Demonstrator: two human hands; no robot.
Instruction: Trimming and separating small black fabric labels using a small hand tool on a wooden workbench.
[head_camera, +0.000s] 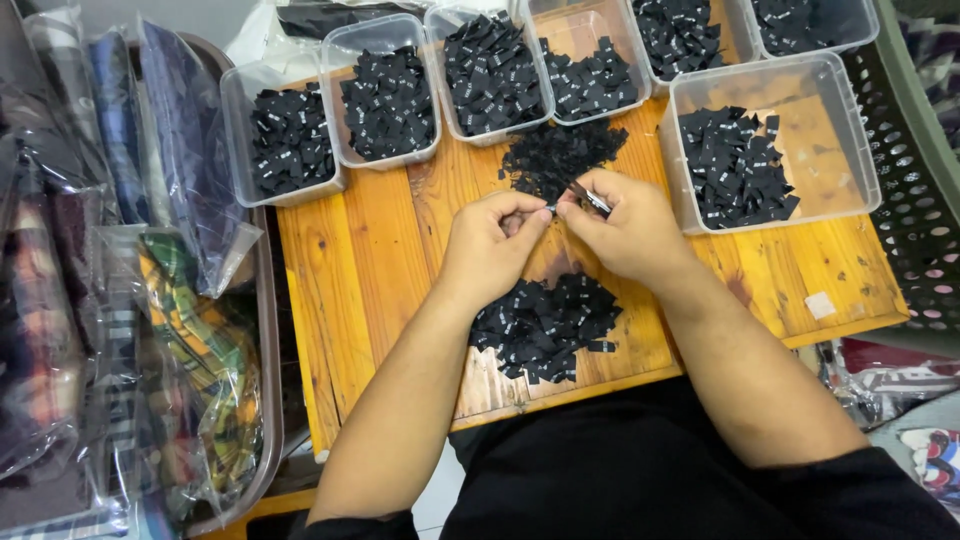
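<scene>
My left hand (492, 243) and my right hand (625, 228) meet over a wooden board (365, 275), fingertips touching. Between them they pinch one small black woven label (556, 207). My right hand also holds a small metal snipper (595, 199) against its fingers. A loose pile of black labels (545, 325) lies on the board just below my hands. A second pile of black labels (560, 152) lies just beyond them.
Several clear plastic tubs of black labels stand along the far edge (290, 140), and a larger tub (770, 145) at the right. Bagged folded fabrics (150, 330) fill a tray on the left. A dark plastic basket (925, 190) sits at the right.
</scene>
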